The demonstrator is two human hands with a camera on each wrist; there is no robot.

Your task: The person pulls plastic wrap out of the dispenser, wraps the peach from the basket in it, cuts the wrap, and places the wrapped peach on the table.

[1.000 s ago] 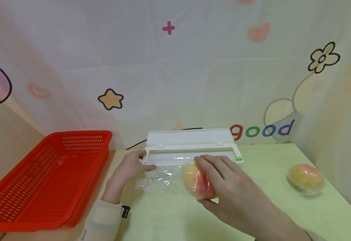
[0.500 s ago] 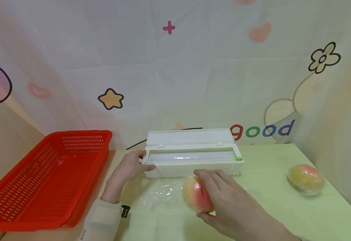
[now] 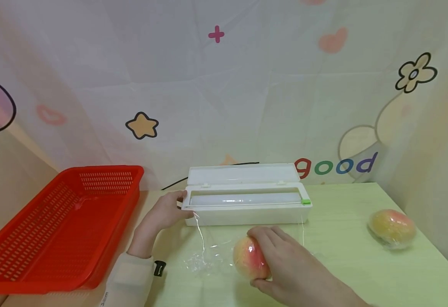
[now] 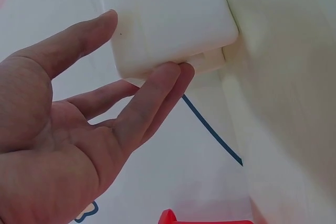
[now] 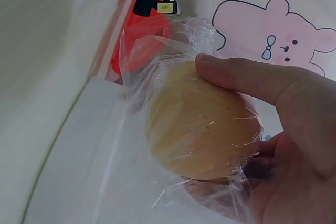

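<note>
My right hand (image 3: 285,264) grips a peach (image 3: 250,258) in front of the cling film dispenser (image 3: 247,216). Clear cling film (image 5: 136,77) clings around the peach in the right wrist view, its loose edges crumpled. From the dispenser a sheet of film stretches down towards the peach. The white dispenser stands with its lid (image 3: 243,174) raised and a film roll (image 3: 245,199) inside; a green slider (image 3: 306,201) sits at its right end. At the left end of the dispenser, my left hand (image 3: 169,211) holds the corner between thumb and fingers, also plain in the left wrist view.
A red basket (image 3: 110,256) stands on the left. Another peach (image 3: 393,228), wrapped in film, lies near the right edge of the light green table (image 3: 347,264). A printed cloth (image 3: 243,106) hangs behind the dispenser.
The right hand has drawn the peach down and towards me, away from the dispenser, and the film now stretches between them. My left hand has stayed at the dispenser's left end.
</note>
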